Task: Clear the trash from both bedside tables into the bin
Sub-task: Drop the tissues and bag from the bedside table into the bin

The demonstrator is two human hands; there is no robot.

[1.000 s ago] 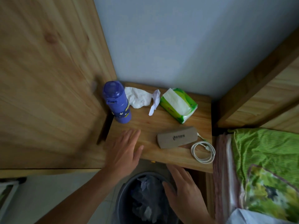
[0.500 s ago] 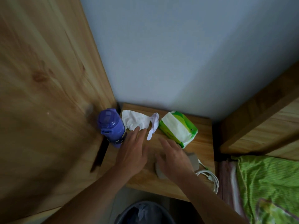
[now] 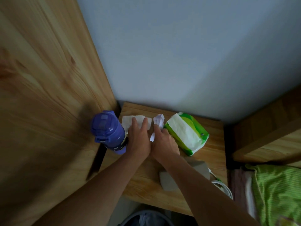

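On the wooden bedside table (image 3: pixel 143 181), a crumpled white tissue (image 3: pixel 126 123) lies at the back, beside a small twisted scrap of white paper (image 3: pixel 159 120). My left hand (image 3: pixel 138 139) lies flat on the tissue with its fingers spread. Next to it, touching it at the wrist, my right hand (image 3: pixel 164 144) has its fingers curled around the lower part of the paper scrap, whose tip sticks out between my hands. The dark bin (image 3: pixel 146 217) stands below the table's front edge, holding some trash.
A purple bottle (image 3: pixel 107 131) stands close to the left of my left hand. A green-and-white tissue pack (image 3: pixel 187 132) lies to the right. A grey case (image 3: pixel 169 180) and a white cable (image 3: pixel 223 188) lie under my right forearm. A wooden panel (image 3: pixel 48 95) and a green blanket (image 3: pixel 276 193) flank the table.
Both hands have reached from the table's front edge to its back. The left has landed on the tissue and the right has closed on the paper scrap. The view has tilted up.
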